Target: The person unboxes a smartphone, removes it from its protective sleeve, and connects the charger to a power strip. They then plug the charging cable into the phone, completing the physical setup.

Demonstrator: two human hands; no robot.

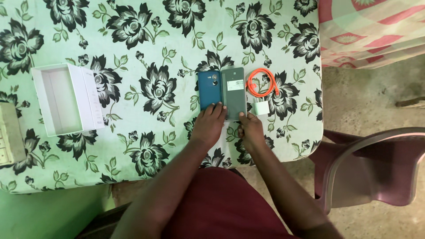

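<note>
A blue phone (pixel 209 88) lies back-up on the flowered tablecloth (pixel 146 48), with a grey-green slab (pixel 233 90) of the same size right beside it on the right. My left hand (pixel 208 125) rests its fingertips on the near edge of both. My right hand (pixel 250 129) touches the near right corner of the grey-green slab. A coiled orange cable (pixel 261 82) and a small white charger plug (pixel 260 108) lie just right of the slab.
An open white box (pixel 66 98) stands at the left of the table, and a pale block (pixel 9 132) lies at the far left edge. A maroon plastic chair (pixel 372 168) stands at the right on the bare floor. Patterned red cloth (pixel 372 26) is at the top right.
</note>
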